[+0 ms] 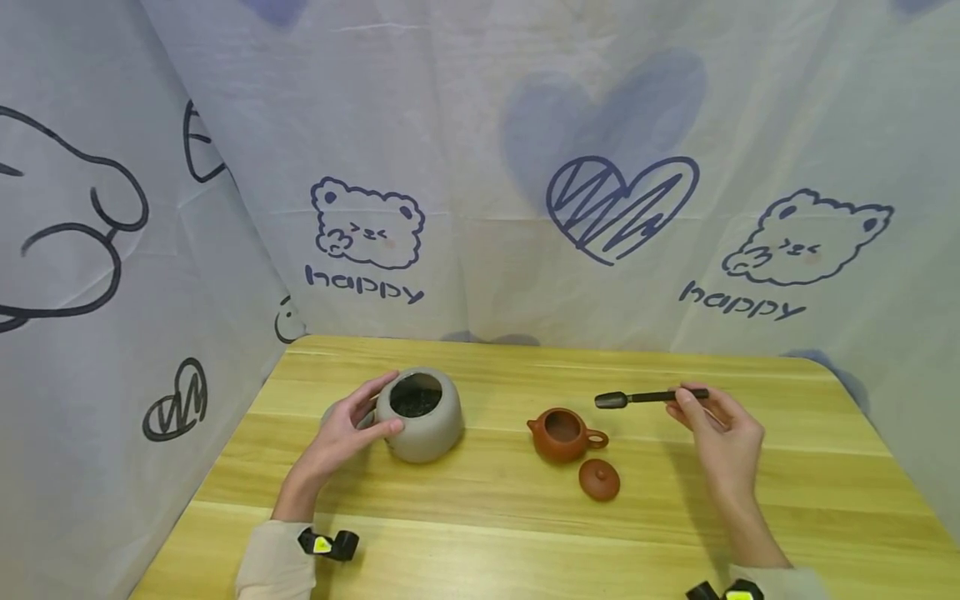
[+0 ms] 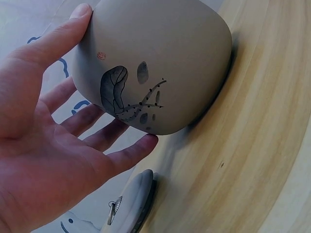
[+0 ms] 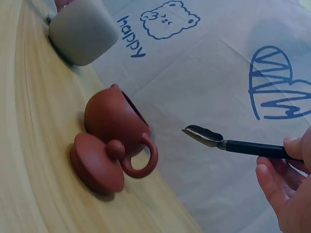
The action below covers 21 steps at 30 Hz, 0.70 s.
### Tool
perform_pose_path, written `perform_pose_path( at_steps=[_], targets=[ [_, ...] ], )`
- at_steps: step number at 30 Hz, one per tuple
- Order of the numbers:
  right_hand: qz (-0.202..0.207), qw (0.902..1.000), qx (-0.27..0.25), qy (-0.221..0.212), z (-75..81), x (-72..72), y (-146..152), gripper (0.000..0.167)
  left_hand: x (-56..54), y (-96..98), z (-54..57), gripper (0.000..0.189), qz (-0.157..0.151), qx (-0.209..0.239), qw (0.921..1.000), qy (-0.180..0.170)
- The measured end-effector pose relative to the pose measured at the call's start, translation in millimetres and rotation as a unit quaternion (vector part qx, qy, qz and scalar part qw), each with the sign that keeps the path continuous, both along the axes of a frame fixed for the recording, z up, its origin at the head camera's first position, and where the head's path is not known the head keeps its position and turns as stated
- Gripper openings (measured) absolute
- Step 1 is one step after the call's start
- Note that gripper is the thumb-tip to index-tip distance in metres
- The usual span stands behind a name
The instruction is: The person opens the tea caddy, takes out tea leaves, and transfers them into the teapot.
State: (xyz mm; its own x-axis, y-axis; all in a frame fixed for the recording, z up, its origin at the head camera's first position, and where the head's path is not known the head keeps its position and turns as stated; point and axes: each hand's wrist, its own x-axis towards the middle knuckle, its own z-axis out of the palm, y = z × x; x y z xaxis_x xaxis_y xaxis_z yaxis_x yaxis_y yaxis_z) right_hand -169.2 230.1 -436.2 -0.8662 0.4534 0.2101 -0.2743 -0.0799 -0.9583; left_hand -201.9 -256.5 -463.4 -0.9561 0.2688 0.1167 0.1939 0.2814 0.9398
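A round grey jar (image 1: 435,429) stands uncovered on the table, with dark loose stuff like tea leaves (image 1: 416,398) inside. My left hand (image 1: 352,421) grips its left side, thumb in front and fingers behind; a painted leaf decorates the wall in the left wrist view. In my right hand (image 1: 723,433), thumb and fingers pinch the black handle of a small tea scoop (image 1: 613,400), held in the air. Below and left of the scoop sits a reddish-brown teapot (image 1: 558,447), uncovered, its handle to the right. Its knobbed lid (image 1: 599,480) lies just in front.
Behind the left hand lies a grey lid (image 2: 131,204) with a small metal ring, partly hidden in the head view. The wooden table (image 1: 465,533) ends at a printed cloth (image 1: 465,167) at the back, and another cloth hangs at the left.
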Motion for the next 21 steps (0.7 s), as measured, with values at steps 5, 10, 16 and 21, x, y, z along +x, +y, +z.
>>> perform_pose_path(
  at_steps=[5,10,16,21],
  targets=[
    [0.018,0.9997,-0.019,0.003,5.2,-2.9,-13.6,0.031,0.2,-1.0,-0.6,0.072,-0.006,0.002,1.0000,0.004],
    [0.032,0.9994,-0.015,0.006,6.3,-5.7,-25.8,0.030,0.2,-1.3,-0.2,0.072,-0.012,0.000,0.9999,0.010],
    [0.055,0.9980,-0.022,0.024,8.6,-7.9,-40.2,0.028,-0.1,-1.4,-0.1,0.072,-0.010,-0.002,0.9999,0.008],
    [0.082,0.9956,-0.014,0.044,10.6,-10.4,-54.3,0.028,-0.5,-2.0,-1.1,0.072,-0.012,0.003,0.9999,0.010]
  ],
)
